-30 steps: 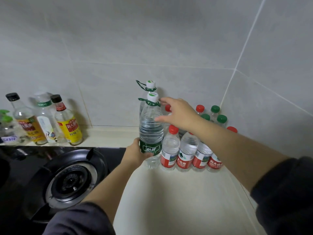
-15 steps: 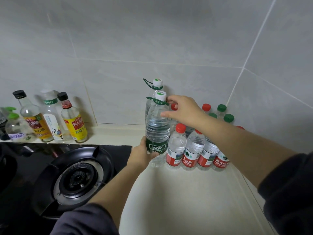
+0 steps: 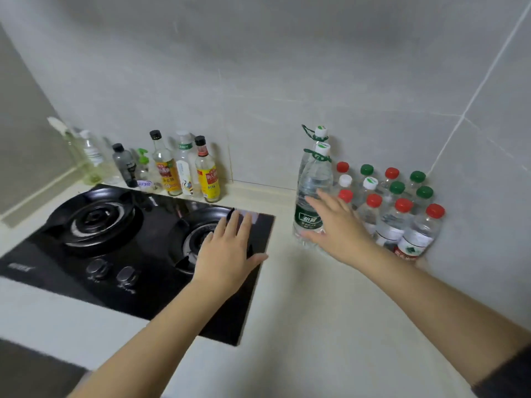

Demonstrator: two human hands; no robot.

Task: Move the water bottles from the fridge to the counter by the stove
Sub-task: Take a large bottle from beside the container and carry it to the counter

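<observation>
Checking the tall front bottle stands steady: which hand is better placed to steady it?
Right: the right hand is open in front of the tall front bottle; the left hand hangs over the stove.

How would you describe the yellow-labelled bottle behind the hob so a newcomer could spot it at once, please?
Find the black gas hob; a row of bottles lines the tiled wall behind it. The yellow-labelled bottle ends that row on the right. Only it has a red neck band under its black cap.

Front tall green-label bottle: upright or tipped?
Upright: the tall green-label bottle stands base-down on the counter, white cap on top; the right hand in front is open, not gripping.
</observation>
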